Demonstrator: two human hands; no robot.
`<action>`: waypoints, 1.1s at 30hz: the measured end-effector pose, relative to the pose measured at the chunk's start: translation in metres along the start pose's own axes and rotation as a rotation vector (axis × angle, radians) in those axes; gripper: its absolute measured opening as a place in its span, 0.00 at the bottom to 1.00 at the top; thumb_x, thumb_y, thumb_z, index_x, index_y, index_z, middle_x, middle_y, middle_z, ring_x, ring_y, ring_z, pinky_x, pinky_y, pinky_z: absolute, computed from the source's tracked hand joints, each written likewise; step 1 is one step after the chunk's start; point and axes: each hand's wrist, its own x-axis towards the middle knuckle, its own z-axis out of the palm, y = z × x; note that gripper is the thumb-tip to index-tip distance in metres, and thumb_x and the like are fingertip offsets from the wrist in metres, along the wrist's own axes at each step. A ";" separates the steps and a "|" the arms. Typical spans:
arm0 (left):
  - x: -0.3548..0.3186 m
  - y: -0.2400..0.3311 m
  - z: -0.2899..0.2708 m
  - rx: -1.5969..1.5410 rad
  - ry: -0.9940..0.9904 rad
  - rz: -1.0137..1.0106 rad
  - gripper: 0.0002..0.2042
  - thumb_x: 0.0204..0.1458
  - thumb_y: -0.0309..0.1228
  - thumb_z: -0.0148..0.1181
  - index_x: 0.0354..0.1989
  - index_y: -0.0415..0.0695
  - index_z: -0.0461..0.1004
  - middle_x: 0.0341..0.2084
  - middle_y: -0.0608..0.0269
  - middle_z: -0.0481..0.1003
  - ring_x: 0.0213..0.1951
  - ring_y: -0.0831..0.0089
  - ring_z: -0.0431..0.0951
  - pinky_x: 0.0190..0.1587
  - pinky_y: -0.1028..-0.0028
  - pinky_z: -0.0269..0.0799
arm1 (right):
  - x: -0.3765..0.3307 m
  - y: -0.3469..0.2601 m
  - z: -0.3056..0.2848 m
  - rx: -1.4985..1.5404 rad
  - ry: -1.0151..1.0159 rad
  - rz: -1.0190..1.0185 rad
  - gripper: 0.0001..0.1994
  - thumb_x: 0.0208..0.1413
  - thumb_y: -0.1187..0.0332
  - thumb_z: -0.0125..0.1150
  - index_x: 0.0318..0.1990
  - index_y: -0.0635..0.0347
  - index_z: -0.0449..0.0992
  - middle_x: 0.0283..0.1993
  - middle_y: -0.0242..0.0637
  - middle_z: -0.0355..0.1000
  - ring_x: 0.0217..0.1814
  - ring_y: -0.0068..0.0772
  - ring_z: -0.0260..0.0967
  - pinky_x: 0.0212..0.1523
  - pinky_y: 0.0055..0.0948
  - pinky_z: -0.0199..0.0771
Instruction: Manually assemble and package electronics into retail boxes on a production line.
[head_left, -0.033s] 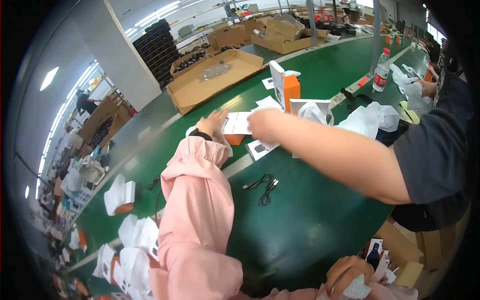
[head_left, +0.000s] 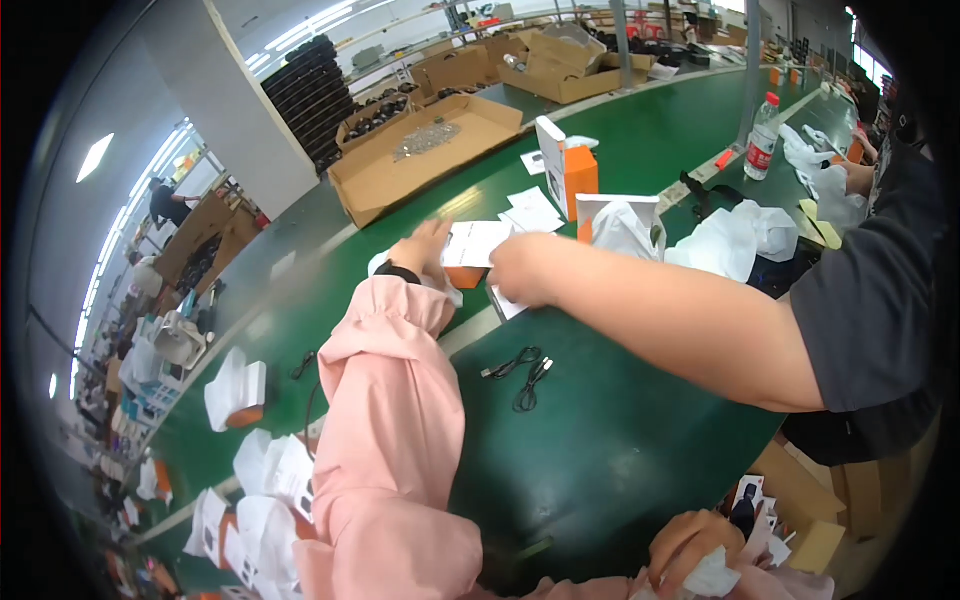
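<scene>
My left hand [head_left: 427, 243], in a pink sleeve with a dark watch at the wrist, curls against the left side of a small white-topped orange box [head_left: 478, 243]. Its fingertips are slightly blurred, and a bit of white wrapping shows by the palm. Low at the right, close to my body, my right hand [head_left: 697, 545] is closed around a crumpled white wrapper [head_left: 713, 575]. A co-worker's hand [head_left: 525, 268] comes from the right to the box's right side, over a white printed card [head_left: 508, 303] that it partly covers.
Two coiled black cables [head_left: 520, 375] lie on the green bench. An upright orange box [head_left: 580, 180], leaflets [head_left: 532, 212] and white bags [head_left: 715, 240] are beyond. A water bottle [head_left: 762, 140] stands at right. Wrapped boxes [head_left: 265, 490] crowd the lower left; a carton [head_left: 815, 510] sits lower right.
The co-worker's hand has moved down from the box's right edge onto the printed card, baring more of the leaflets behind. My hands have hardly moved.
</scene>
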 end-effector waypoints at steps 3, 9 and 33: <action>-0.015 0.015 -0.035 -0.176 -0.035 -0.057 0.59 0.17 0.44 0.78 0.63 0.39 0.50 0.59 0.46 0.55 0.60 0.51 0.57 0.60 0.58 0.57 | 0.042 -0.015 -0.017 0.092 0.031 0.031 0.12 0.51 0.63 0.62 0.32 0.67 0.77 0.33 0.47 0.73 0.30 0.45 0.73 0.30 0.35 0.73; -0.098 0.004 -0.146 -0.368 0.433 -0.007 0.52 0.20 0.43 0.76 0.59 0.38 0.54 0.51 0.47 0.59 0.57 0.51 0.58 0.60 0.62 0.57 | 0.028 -0.040 0.016 0.092 0.160 0.184 0.13 0.54 0.64 0.57 0.35 0.69 0.74 0.33 0.49 0.68 0.31 0.43 0.68 0.31 0.32 0.67; -0.327 0.118 -0.158 -0.857 0.401 0.071 0.54 0.27 0.34 0.74 0.64 0.41 0.42 0.58 0.46 0.52 0.63 0.51 0.53 0.64 0.60 0.50 | 0.177 -0.016 0.096 -1.358 0.305 -0.235 0.07 0.41 0.75 0.57 0.30 0.55 0.69 0.32 0.30 0.70 0.26 0.34 0.70 0.23 0.31 0.69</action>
